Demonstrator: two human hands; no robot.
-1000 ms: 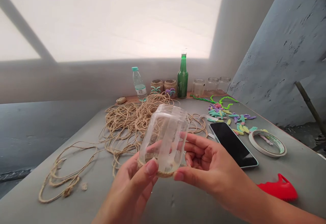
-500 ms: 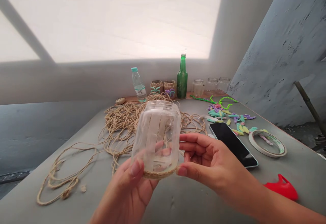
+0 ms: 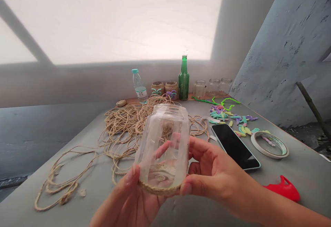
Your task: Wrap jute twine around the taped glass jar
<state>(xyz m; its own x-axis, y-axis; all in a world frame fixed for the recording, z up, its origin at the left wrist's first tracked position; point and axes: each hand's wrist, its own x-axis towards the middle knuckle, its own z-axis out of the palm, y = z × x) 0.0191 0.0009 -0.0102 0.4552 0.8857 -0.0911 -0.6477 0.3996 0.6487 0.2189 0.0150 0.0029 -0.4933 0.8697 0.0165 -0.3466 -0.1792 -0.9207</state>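
Your left hand (image 3: 126, 196), partly curled, supports the clear glass jar (image 3: 164, 147) above the table (image 3: 95, 184); your right hand (image 3: 214, 172) grips its side, probably steadying the jute twine (image 3: 160, 190) round its base.

The jar (image 3: 163, 147) is clear — its twine band (image 3: 160, 191) tan.

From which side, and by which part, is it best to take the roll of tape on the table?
Probably pinch the roll of tape by the right part of its ring, coming from the right and above, thumb in the hole, fingers outside. It lies flat, its hole facing up; the phone sits close on its left, and fuzzy pieces lie along its far side.
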